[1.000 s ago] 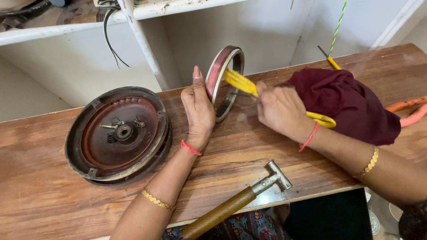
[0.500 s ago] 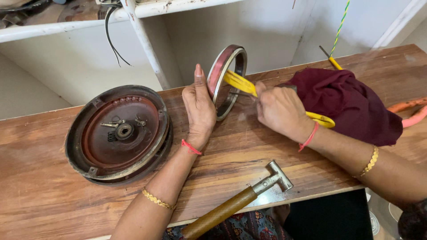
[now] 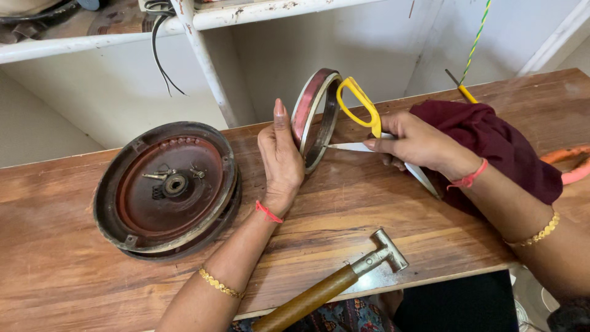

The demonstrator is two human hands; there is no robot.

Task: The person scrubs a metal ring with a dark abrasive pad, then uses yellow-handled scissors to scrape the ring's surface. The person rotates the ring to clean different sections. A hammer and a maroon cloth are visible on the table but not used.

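Observation:
My left hand [image 3: 281, 157] stands flat against a round metal ring [image 3: 314, 117], holding it upright on its edge on the wooden table [image 3: 74, 276]. My right hand [image 3: 418, 142] grips yellow-handled scissors [image 3: 362, 114] by the blades, with one blade tip pointing into the ring's inner rim and the handle loops raised. A dark maroon cloth [image 3: 498, 150] lies under and behind my right wrist.
A rusty round drum cover [image 3: 166, 187] lies flat at the left. A hammer with a wooden handle [image 3: 335, 284] rests at the table's front edge. A white shelf frame [image 3: 203, 67] and black cables stand behind. A yellow-green wire [image 3: 476, 40] and an orange object [image 3: 568, 163] are at the right.
My right hand has turned the scissors: the yellow handles now stick up and a blade points into the ring. The ring stands slightly more upright. My left hand stays on it.

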